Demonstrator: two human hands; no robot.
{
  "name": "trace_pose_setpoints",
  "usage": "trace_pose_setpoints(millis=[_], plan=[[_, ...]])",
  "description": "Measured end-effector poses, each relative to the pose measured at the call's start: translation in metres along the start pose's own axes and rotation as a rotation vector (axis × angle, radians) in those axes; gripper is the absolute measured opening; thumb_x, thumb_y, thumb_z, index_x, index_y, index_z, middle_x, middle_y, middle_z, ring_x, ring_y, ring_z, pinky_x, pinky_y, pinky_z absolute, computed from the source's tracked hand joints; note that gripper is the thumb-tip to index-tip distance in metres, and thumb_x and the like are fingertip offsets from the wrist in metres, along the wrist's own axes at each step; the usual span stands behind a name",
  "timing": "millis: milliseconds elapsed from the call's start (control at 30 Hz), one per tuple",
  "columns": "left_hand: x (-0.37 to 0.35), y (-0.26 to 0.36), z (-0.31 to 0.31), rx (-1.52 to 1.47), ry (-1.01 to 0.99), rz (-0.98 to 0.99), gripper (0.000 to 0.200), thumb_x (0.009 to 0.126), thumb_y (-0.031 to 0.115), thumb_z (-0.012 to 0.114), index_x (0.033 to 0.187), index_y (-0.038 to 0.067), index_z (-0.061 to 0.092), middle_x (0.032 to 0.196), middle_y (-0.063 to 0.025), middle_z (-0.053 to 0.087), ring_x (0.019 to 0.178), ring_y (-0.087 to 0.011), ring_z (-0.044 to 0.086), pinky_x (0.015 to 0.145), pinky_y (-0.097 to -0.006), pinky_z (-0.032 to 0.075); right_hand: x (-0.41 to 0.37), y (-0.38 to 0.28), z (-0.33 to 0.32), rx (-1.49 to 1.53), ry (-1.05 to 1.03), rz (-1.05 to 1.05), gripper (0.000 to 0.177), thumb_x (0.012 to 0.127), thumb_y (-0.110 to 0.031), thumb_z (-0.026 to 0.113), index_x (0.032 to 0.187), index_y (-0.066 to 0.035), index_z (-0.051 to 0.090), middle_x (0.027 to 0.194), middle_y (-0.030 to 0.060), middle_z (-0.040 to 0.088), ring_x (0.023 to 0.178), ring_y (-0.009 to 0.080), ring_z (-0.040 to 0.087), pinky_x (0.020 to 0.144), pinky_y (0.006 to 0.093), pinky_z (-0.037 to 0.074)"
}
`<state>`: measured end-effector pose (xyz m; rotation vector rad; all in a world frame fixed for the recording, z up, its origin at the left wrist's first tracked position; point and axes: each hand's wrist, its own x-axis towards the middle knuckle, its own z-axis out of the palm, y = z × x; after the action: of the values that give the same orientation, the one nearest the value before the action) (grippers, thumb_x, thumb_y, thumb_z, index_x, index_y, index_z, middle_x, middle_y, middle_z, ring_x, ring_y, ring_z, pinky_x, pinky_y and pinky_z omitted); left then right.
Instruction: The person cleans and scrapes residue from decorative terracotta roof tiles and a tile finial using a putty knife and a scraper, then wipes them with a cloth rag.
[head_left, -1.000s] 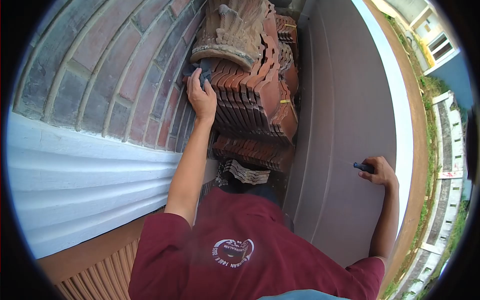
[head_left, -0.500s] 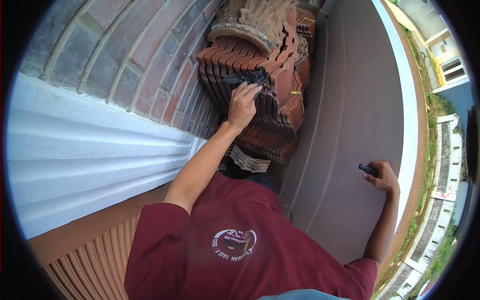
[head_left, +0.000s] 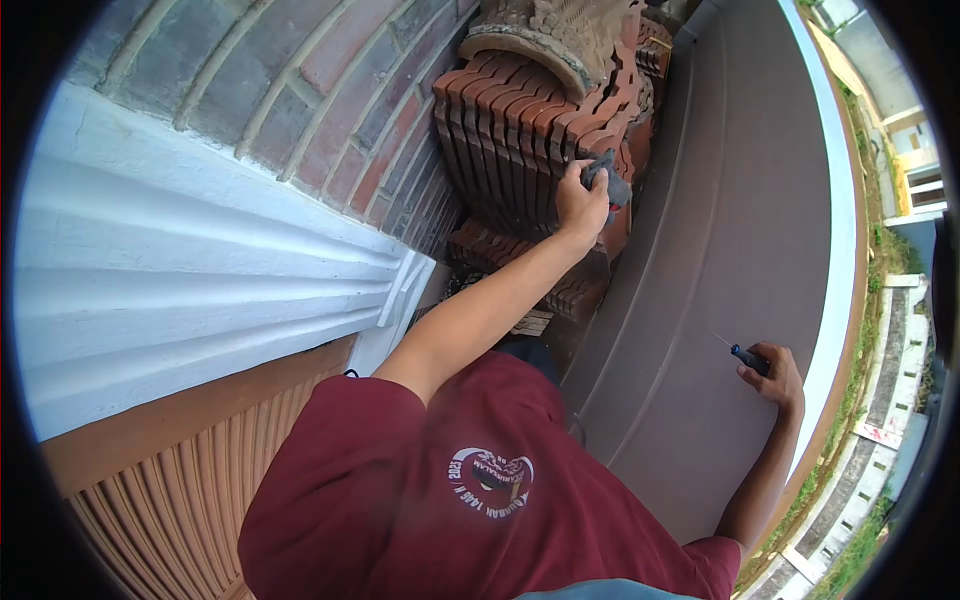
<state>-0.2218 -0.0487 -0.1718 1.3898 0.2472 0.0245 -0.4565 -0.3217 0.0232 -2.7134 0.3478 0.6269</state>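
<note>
My left hand [head_left: 580,207] is closed around a crumpled dark grey cloth [head_left: 612,182], held against the right-hand end of a stack of reddish-brown clay roof tiles [head_left: 510,130]. The tiles stand on edge in a tight row beside the brick wall. Over on the right, my right hand [head_left: 782,378] grips the dark handle of a screwdriver [head_left: 752,359] with a blue collar. Its thin shaft points up and left, and this hand is above the broad grey-brown surface [head_left: 690,300].
A carved, sand-coloured ornament [head_left: 535,45] rests on the tiles. More tiles [head_left: 490,245] lie lower down. The brick wall [head_left: 330,110] and white moulding [head_left: 230,230] border the left side. At right runs a white edge [head_left: 838,230], with ground and a low wall [head_left: 865,410] beyond.
My left hand has carried the cloth rightward from the front of the tile stack to its right end. My right hand still holds the screwdriver, and the whole view has shifted slightly.
</note>
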Motion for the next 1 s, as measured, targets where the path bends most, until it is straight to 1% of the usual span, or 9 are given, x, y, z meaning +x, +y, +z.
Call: trace_pose_setpoints(millis=[33, 100, 300, 333, 367, 500, 600, 767, 1000], plan=[[-0.011, 0.035, 0.002, -0.134, 0.003, -0.094, 0.024, 0.091, 0.014, 0.063, 0.108, -0.001, 0.060, 0.095, -0.0165, 0.066, 0.082, -0.0268, 0.065, 0.080, -0.0379, 0.050, 0.001, -0.001, 0.000, -0.003, 0.001, -0.010, 0.037, 0.062, -0.026, 0.073, 0.081, 0.005, 0.067, 0.064, 0.0132, 0.057, 0.056, 0.0240, 0.052, 0.055, 0.0370, 0.041], [0.005, 0.034, 0.014, -0.089, 0.069, -0.026, 0.023, 0.092, 0.013, 0.062, 0.108, -0.002, 0.059, 0.097, -0.0172, 0.065, 0.088, -0.0268, 0.064, 0.083, -0.0369, 0.049, 0.000, 0.002, 0.001, -0.011, 0.003, -0.012, 0.037, 0.062, -0.026, 0.074, 0.081, 0.005, 0.066, 0.064, 0.0128, 0.056, 0.056, 0.0237, 0.051, 0.054, 0.0370, 0.041], [-0.002, 0.070, 0.004, -0.121, -0.077, 0.463, 0.021, 0.094, 0.015, 0.062, 0.106, -0.002, 0.059, 0.096, -0.0159, 0.065, 0.091, -0.0260, 0.063, 0.084, -0.0357, 0.048, 0.001, 0.002, 0.001, -0.006, 0.000, -0.043, 0.038, 0.064, -0.027, 0.073, 0.082, 0.005, 0.065, 0.063, 0.0113, 0.054, 0.056, 0.0226, 0.050, 0.054, 0.0362, 0.039], [-0.005, 0.075, -0.005, -0.140, -0.102, 0.456, 0.020, 0.096, 0.015, 0.062, 0.107, -0.001, 0.059, 0.093, -0.0054, 0.062, 0.084, -0.0090, 0.056, 0.076, -0.0261, 0.049, 0.000, 0.000, 0.000, 0.003, -0.003, -0.055, 0.038, 0.065, -0.028, 0.073, 0.082, 0.005, 0.065, 0.063, 0.0112, 0.054, 0.055, 0.0224, 0.049, 0.054, 0.0362, 0.039], [-0.007, 0.076, -0.015, -0.164, -0.116, 0.429, 0.020, 0.097, 0.015, 0.061, 0.108, -0.001, 0.058, 0.094, -0.0044, 0.063, 0.083, -0.0075, 0.056, 0.076, -0.0245, 0.049, 0.000, 0.001, 0.001, 0.002, -0.019, -0.049, 0.038, 0.065, -0.028, 0.073, 0.082, 0.005, 0.065, 0.062, 0.0113, 0.054, 0.055, 0.0224, 0.049, 0.053, 0.0363, 0.038], [-0.023, 0.043, -0.068, -0.352, -0.123, -0.101, 0.022, 0.096, 0.016, 0.062, 0.111, 0.001, 0.059, 0.096, -0.0039, 0.064, 0.083, -0.0091, 0.060, 0.075, -0.0244, 0.051, 0.002, 0.006, 0.001, -0.002, -0.032, -0.061, 0.038, 0.066, -0.027, 0.073, 0.082, 0.006, 0.064, 0.062, 0.0119, 0.053, 0.055, 0.0224, 0.047, 0.053, 0.0364, 0.038], [-0.044, 0.006, -0.105, -0.401, -0.043, -0.560, 0.023, 0.094, 0.017, 0.064, 0.114, 0.007, 0.058, 0.107, -0.0083, 0.063, 0.098, -0.0176, 0.061, 0.076, -0.0354, 0.051, 0.003, 0.006, 0.002, 0.003, -0.028, -0.073, 0.038, 0.066, -0.027, 0.073, 0.083, 0.006, 0.064, 0.062, 0.0123, 0.052, 0.055, 0.0226, 0.048, 0.054, 0.0365, 0.038], [-0.078, -0.073, -0.148, -0.278, -0.042, -0.861, 0.020, 0.095, 0.013, 0.060, 0.113, 0.006, 0.057, 0.112, -0.0108, 0.063, 0.102, -0.0233, 0.062, 0.082, -0.0449, 0.053, 0.003, 0.003, 0.003, 0.004, -0.024, -0.052, 0.038, 0.067, -0.027, 0.073, 0.085, 0.006, 0.065, 0.064, 0.0124, 0.053, 0.056, 0.0228, 0.049, 0.055, 0.0366, 0.039], [-0.116, -0.074, -0.158, -0.398, -0.042, -1.037, 0.021, 0.099, 0.015, 0.055, 0.115, 0.002, 0.058, 0.113, -0.0127, 0.067, 0.106, -0.0267, 0.065, 0.093, -0.0486, 0.053, 0.004, 0.003, 0.005, 0.016, -0.037, -0.038, 0.037, 0.067, -0.025, 0.073, 0.086, 0.005, 0.065, 0.064, 0.0117, 0.054, 0.057, 0.0219, 0.050, 0.055, 0.0360, 0.039]])
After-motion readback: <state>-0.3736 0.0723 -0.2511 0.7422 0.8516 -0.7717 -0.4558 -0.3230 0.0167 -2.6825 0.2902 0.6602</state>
